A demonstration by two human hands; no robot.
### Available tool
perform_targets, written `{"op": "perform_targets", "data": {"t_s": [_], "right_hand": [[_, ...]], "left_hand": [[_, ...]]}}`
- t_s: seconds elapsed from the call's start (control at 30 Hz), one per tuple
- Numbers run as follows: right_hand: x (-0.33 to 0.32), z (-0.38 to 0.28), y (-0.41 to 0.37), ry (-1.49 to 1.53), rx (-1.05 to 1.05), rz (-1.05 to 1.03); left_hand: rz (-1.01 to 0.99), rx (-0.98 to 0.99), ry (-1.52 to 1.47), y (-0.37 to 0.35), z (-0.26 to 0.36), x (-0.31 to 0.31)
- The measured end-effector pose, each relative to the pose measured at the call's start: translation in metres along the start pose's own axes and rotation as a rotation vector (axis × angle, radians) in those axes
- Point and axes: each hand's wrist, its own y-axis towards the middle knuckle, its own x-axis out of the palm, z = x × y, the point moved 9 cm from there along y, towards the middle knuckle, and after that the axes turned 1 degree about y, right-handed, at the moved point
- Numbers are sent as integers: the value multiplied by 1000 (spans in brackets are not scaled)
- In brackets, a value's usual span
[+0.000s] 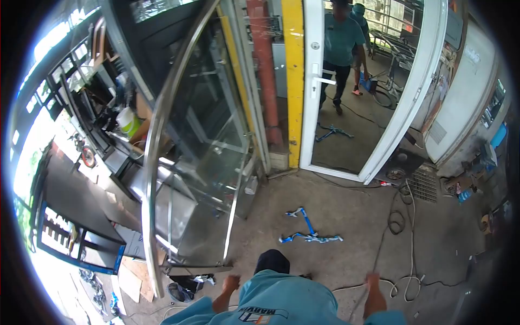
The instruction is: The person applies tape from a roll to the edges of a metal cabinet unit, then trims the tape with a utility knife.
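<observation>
The crumpled blue strip (309,223) is lying on the floor in front of the white door (310,116), touching neither hand. The left hand (231,283) is hanging farther out from the door, off to its left; its fingers are looking curled, but whether they are fully closed I cannot tell. The right hand (372,279) is hanging out from the door too, farther right, its fingers blurring too much to read; neither hand is visibly holding anything

The strip is sprawling right ahead of the feet, so a shoe could be snagging or sliding on it if a step lands there. The pale cable (414,238) is looping out from the door's right and running below the right hand, where a foot could be catching it; the dark cable (397,216) is coiling just beside it. The glass panel (203,130) is standing left of the door, its curved metal edge (150,189) reaching out toward the left arm's side, so a careless turn could be knocking an elbow against it. Loose boards (130,279) are lying beyond that edge from the door, and a floor grate (424,184) is sitting to the door's right
</observation>
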Motion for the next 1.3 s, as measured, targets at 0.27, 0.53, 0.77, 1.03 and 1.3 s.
{"op": "perform_targets", "data": {"t_s": [0.27,0.53,0.77,1.03,1.3], "right_hand": [[-181,-827,166,-121,-751,459],[-173,-1070,324,-150,-622,690],[-155,-1052,321,-51,-811,911],[-157,-1008,178,-260,-940,784],[-181,-839,39,-31,-598,700]], "left_hand": [[-168,-563,-477,30,-37,12],[66,-163,-1048,360,31,-225],[354,260,-239,477,115,-464],[463,553,-594,506,300,-569],[169,1414,-1205,366,521,-685]]}}
